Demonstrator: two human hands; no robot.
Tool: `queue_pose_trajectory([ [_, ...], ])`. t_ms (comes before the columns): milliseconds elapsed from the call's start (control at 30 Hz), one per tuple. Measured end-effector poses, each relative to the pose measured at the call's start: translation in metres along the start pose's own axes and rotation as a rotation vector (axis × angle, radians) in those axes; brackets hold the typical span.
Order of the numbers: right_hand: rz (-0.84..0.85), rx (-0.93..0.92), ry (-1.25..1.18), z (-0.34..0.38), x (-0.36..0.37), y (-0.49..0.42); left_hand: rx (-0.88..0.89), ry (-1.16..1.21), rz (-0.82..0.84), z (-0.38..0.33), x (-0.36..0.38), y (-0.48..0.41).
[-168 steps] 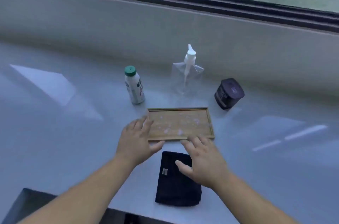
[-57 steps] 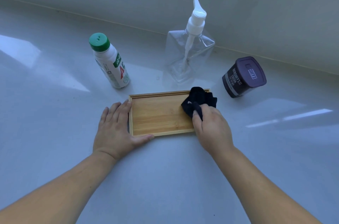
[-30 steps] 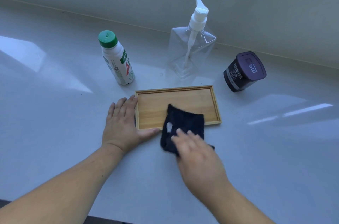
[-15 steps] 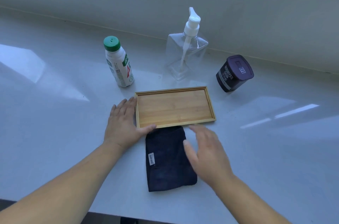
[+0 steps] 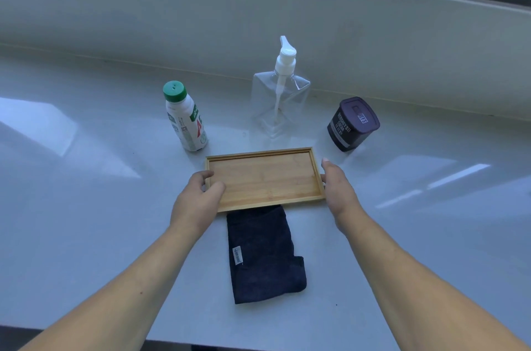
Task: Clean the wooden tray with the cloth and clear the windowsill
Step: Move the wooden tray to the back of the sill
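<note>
Pale glossy windowsill (image 5: pixel 86 207) under window frame. Left to right: green-capped bottle (image 5: pixel 186 118), label unreadable; left hand (image 5: pixel 198 201) gripping tray (image 5: pixel 264 178) end; cloth (image 5: pixel 264 255) flat, just before tray; right hand (image 5: pixel 336 187) clasping opposite end; jar (image 5: pixel 352 123) reads "HERSHEY'S COCOA".

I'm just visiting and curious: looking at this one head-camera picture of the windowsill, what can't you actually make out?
- Wooden tray: whether it is lifted or resting; the left hand covers its near-left corner.
- Dark cloth: its far edge lies under the tray.
- Right hand: its fingers are hidden behind the tray's end.
- Green-capped bottle: label print too small to read.
- Clear pump bottle: contents cannot be judged.
- Window: cut off by the top edge.
</note>
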State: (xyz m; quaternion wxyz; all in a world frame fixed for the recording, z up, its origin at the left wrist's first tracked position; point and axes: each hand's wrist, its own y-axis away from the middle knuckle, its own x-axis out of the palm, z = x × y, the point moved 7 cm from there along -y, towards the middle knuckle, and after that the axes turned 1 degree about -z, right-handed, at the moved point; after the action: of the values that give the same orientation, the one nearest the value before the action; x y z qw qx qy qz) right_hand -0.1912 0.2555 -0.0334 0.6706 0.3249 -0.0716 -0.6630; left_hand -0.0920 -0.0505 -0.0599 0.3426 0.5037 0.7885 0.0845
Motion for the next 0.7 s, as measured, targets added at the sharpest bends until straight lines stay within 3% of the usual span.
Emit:
queue_pose_trajectory([
  [333, -0.061, -0.039, -0.113, 0.018, -0.028, 0.059, 0.064, 0.043, 0.137, -0.044, -0.019, 0.030],
  [700, -0.210, -0.021, -0.188, 0.005, -0.121, 0.081, 0.183, -0.049, 0.283, -0.101, 0.044, 0.055],
])
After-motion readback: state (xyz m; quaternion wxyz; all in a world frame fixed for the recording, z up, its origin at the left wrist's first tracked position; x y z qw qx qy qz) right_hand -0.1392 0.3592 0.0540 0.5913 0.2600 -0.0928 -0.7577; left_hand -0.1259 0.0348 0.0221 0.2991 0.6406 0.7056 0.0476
